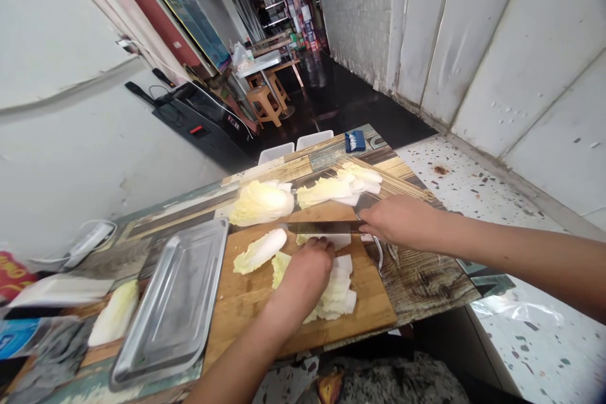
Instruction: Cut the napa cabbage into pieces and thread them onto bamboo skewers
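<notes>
My right hand is closed round the handle of a knife, whose blade lies flat across the far part of a wooden cutting board. My left hand presses down, fingers curled, on a napa cabbage leaf right under the blade. Cut white and pale green cabbage pieces lie beside that hand on the board. Another whole leaf rests on the board's left part.
A metal tray lies left of the board. More cabbage leaves lie on the table beyond the board, and one leaf lies at far left. A blue box sits at the table's far end. Stools stand on the dark floor beyond.
</notes>
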Motion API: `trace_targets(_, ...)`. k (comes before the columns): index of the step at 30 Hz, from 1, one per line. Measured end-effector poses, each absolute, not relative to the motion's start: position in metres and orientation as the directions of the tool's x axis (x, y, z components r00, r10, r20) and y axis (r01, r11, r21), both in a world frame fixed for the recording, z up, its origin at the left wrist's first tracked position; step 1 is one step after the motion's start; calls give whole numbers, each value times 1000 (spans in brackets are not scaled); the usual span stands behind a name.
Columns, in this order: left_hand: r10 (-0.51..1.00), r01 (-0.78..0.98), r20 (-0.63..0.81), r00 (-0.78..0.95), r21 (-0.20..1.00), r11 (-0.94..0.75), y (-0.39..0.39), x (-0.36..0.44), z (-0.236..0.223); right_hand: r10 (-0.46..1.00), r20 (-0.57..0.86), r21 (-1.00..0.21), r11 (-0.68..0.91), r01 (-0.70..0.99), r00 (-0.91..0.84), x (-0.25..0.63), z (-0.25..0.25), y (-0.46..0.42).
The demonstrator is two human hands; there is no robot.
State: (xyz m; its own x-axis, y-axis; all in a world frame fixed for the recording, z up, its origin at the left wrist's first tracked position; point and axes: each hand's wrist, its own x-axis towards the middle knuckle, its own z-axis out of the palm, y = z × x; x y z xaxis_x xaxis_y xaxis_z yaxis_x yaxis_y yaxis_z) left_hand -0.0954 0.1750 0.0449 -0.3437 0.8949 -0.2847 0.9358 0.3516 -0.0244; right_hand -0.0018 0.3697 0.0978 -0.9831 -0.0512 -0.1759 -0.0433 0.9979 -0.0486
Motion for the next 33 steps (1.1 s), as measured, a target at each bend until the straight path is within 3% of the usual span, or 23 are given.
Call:
trace_targets(7,871,927,-329,-365,-40,374,180,-95,52,-65,-248,-115,993,-38,-966,-17,97,369)
trace_targets(11,887,927,-279,-369,-49,371,177,-96,49,-73,-226,-108,993,-49,-971,-15,95,369)
trace_targets(15,887,921,-248,-389,-95,377,179,-95,48,-24,-124,-31,999,-21,-992,-15,92,386)
trace_targets(19,889,929,-273,-368,-149,339,187,-100,52,168,27,-20,986,168,-985,-25,88,406)
trace_targets(23,899,902,-110,-425,-135,410,179,-107,73,267,85,-113,960,257,-960,-25,89,415)
trace_targets(26,905,895,15,-426,-142,424,160,-100,95,274,75,-113,958,265,-959,-13,88,415)
trace_targets(28,927,915,-38,-372,-184,359,148,-89,102,275,64,-108,958,267,-959,-4,86,413)
trace_targets(30,932,940,-179,-314,-197,279,139,-75,101,265,46,-119,959,258,-963,5,82,411)
trace_targets(33,911,965,-321,-260,-121,233,129,-65,92,226,23,-146,964,220,-974,16,76,406)
